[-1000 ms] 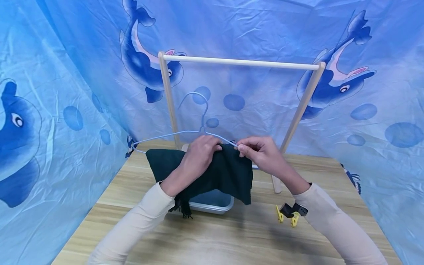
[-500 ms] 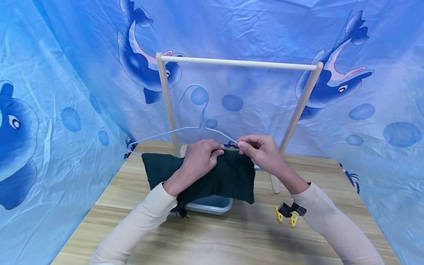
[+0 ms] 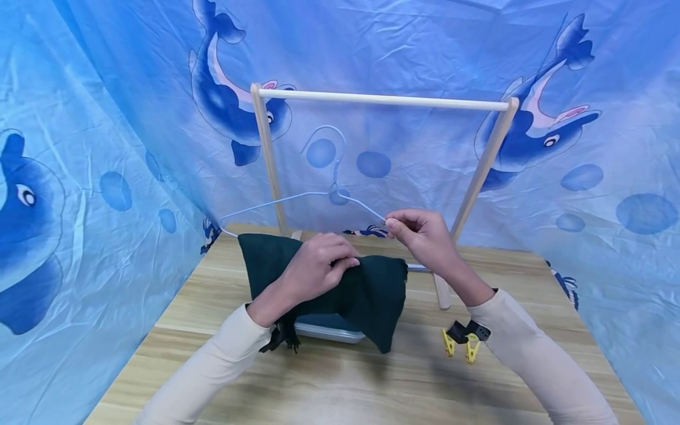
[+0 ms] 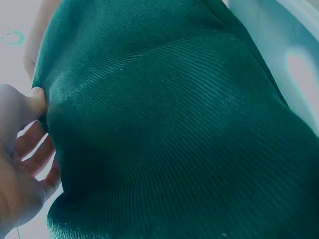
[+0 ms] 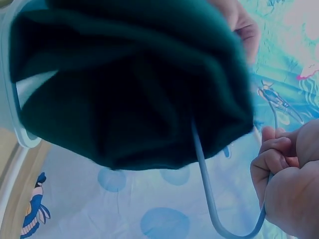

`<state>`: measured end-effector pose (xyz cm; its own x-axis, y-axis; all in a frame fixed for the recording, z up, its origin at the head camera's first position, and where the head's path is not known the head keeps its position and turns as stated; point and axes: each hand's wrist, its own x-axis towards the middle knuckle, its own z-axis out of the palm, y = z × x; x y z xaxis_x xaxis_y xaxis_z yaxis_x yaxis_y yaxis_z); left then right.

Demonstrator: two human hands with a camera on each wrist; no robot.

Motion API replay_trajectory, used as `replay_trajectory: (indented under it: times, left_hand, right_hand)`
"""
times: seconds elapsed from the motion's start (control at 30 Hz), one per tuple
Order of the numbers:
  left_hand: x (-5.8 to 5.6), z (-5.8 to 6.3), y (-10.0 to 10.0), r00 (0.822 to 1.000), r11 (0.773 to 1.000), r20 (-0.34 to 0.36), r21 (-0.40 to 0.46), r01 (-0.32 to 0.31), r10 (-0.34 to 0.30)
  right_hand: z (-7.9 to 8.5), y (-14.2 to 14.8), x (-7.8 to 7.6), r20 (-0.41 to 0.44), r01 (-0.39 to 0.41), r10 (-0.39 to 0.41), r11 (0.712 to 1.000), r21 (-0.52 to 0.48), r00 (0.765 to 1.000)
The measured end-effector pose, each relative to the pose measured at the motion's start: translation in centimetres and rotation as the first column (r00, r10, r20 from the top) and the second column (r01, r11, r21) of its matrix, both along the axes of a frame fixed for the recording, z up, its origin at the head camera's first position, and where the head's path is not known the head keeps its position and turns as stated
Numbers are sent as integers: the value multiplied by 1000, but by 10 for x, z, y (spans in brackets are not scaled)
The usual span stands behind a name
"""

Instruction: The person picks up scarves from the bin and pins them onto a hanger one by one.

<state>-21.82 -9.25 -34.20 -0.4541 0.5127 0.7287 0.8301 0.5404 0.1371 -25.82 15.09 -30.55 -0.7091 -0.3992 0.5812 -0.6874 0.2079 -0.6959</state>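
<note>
A dark green scarf [image 3: 372,292] with a fringe hangs folded over the lower bar of a pale blue wire hanger [image 3: 366,206]. My left hand [image 3: 319,265] pinches the scarf's top edge near its middle. In the left wrist view the thumb of the left hand [image 4: 20,149] lies on the cloth, with its fingers behind. My right hand [image 3: 422,236] holds the hanger's right shoulder between thumb and fingers. The right wrist view shows the hanger [image 5: 201,164] running into the scarf's fold [image 5: 139,89]; its right bend sticks out bare.
A shallow light-coloured tray [image 3: 329,335] sits beneath the scarf. Behind stands a wooden rack with a white rail [image 3: 382,100]. Yellow clips [image 3: 471,349] lie on the table [image 3: 340,389] near my right wrist. A blue dolphin-print curtain [image 3: 425,47] encloses the back and sides.
The hanger has risen and shifted right with my right hand, its hook now higher. My left hand has come down slightly with the scarf, whose right part now hangs lower.
</note>
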Motion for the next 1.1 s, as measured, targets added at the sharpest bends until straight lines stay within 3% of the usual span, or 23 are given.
replay_trajectory:
  times: [0.13,0.23,0.4,0.5,0.6,0.73,0.9,1.1]
  left_hand:
    - [-1,-5,-3,1000,997,17,-74,18,-17]
    - [-1,-8,-5,998,995,68,-100,9,-3]
    - [-2,-5,-11,985,982,96,-139,-131,145]
    - [-4,-4,-18,966,952,75,-200,-230,249]
    - [-4,-4,-28,953,928,74,-259,-267,295]
    - [-4,-7,-39,963,931,58,-276,-238,263]
    - [-7,-11,-43,981,961,-32,-195,-195,193]
    - [-7,-8,-45,967,973,-174,-102,-207,188]
  right_hand:
    - [1,-1,1,-31,-19,19,1000,13,999]
    - [1,-1,2,-51,-33,35,999,25,998]
    - [3,1,2,-56,-34,35,999,19,998]
    - [5,4,1,-52,-33,33,999,10,998]
    - [6,7,1,-52,-31,31,1000,3,998]
    - [5,10,0,-57,-25,25,1000,0,998]
    - [2,9,-1,-49,-42,43,999,20,998]
    - [0,8,0,-16,-109,110,994,29,994]
